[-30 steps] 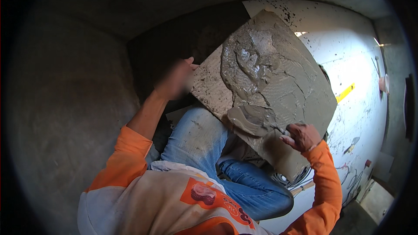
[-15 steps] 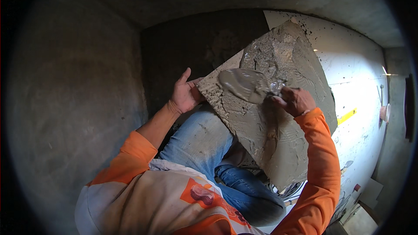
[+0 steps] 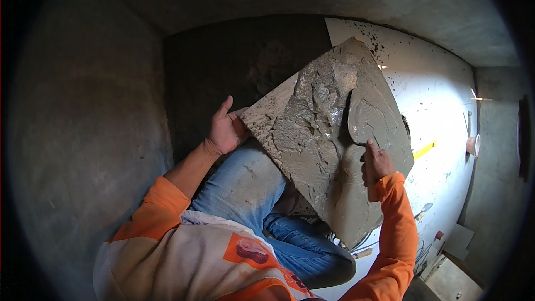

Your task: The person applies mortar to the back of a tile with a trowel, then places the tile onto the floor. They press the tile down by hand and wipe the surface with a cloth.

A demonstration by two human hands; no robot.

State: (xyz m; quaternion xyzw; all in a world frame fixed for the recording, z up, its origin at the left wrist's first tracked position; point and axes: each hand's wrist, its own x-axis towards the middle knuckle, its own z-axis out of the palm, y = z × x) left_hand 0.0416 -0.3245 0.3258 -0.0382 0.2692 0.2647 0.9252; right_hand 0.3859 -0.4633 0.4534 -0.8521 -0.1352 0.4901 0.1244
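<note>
My left hand [image 3: 225, 131] grips the corner of a tile [image 3: 295, 128] propped tilted on my knee [image 3: 251, 173]. My right hand [image 3: 377, 164] is closed on a trowel [image 3: 369, 116], its blade flat on the tile's wet mortar [image 3: 317, 106]. Beyond lies a white floor [image 3: 440, 95] with a yellow level [image 3: 424, 149]; grey walls [image 3: 83, 111] close in on the left.

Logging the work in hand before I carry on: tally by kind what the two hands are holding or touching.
Tile coated with grey mortar: 1, steadied by the left hand
Trowel: 1, gripped by the right hand
Total: 2
</note>
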